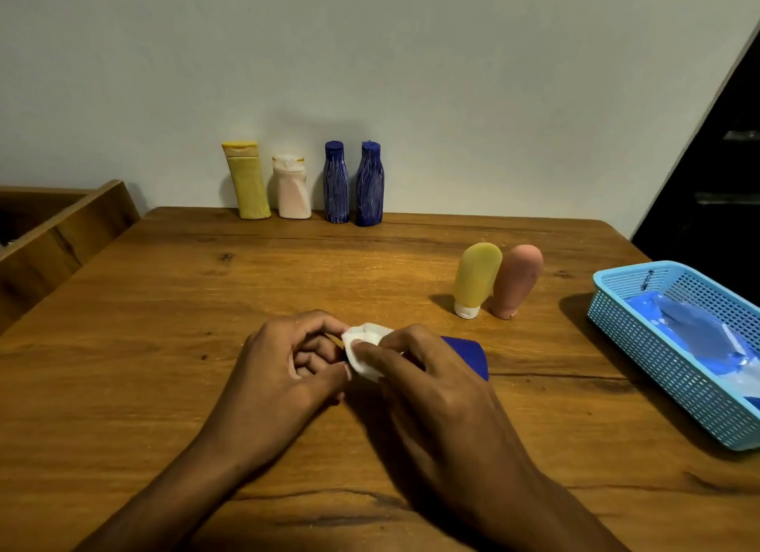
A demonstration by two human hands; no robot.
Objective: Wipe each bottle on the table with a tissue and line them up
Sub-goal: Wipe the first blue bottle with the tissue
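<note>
Both hands are curled: left hand [288, 362] grips one end of a blue bottle [464, 356], right hand [427, 381] pinches a tissue [364, 348] against it, low over the table [164, 304].

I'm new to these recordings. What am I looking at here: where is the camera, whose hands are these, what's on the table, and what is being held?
There is no machine here. The single picture comes from a camera worn on a person's head, looking forward and down at their own hands over a wooden table.

The left hand and right hand meet at the middle. Together they hold a dark blue bottle, mostly hidden, and the right fingers press a white tissue against it.

By the wall stands a row of four bottles: yellow, white and two blue. Nearer, to the right, a yellow tube and a pink tube stand cap-down, touching. A light blue basket at the right edge holds blue packaging.
</note>
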